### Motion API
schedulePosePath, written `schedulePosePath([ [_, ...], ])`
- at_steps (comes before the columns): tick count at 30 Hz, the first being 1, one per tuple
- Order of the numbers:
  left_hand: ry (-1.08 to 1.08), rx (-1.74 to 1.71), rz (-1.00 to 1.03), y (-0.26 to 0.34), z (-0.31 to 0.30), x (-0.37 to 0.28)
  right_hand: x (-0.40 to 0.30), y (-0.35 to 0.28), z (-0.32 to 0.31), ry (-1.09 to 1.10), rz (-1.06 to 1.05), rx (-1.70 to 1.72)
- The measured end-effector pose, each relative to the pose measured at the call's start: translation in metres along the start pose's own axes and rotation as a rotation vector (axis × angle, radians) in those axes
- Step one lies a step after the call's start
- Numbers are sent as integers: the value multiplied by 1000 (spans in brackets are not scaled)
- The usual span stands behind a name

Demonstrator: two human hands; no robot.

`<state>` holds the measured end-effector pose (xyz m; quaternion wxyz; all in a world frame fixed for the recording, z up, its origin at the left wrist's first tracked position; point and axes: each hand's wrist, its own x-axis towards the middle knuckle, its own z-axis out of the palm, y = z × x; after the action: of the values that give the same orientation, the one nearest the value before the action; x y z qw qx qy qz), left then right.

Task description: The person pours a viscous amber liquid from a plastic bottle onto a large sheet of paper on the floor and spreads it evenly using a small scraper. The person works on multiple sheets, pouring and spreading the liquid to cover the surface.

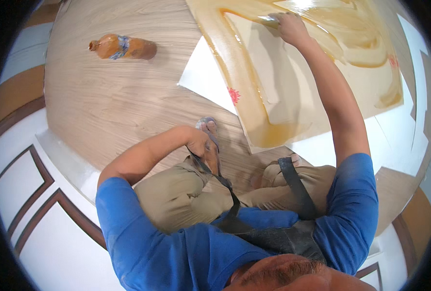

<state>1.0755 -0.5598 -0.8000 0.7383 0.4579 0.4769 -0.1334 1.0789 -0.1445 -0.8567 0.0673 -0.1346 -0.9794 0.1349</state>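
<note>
My right hand (292,28) grips a thin flat spreader (268,19), mostly hidden under the fingers. Its blade rests in the amber liquid glue (242,47) coating a pale tan sheet (310,87). Glue lies in wide bands along the sheet's left and far parts, with a thinner wiped area under my forearm. Red sun-shaped marks (234,95) show near the sheet's edges. Over my knee hangs my left hand (202,147), fingers pointing down. A black strap (226,183) runs from that hand towards my body; whether the fingers grip it is hidden.
A plastic bottle (128,47) of orange-brown liquid lies on its side on the wood-look floor (128,94). White sheets (204,69) stick out beneath the glued sheet. My sandalled foot (208,125) is close to its near left edge. White panels with brown trim (55,211) stand behind me.
</note>
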Motion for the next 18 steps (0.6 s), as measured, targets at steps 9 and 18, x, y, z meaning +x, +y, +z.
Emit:
schedulePosePath([
  [9, -58, 72, -144, 17, 38, 13, 112, -79, 44, -156, -40, 50],
  [18, -87, 138, -36, -6, 19, 24, -14, -62, 38, -419, -540, -77],
])
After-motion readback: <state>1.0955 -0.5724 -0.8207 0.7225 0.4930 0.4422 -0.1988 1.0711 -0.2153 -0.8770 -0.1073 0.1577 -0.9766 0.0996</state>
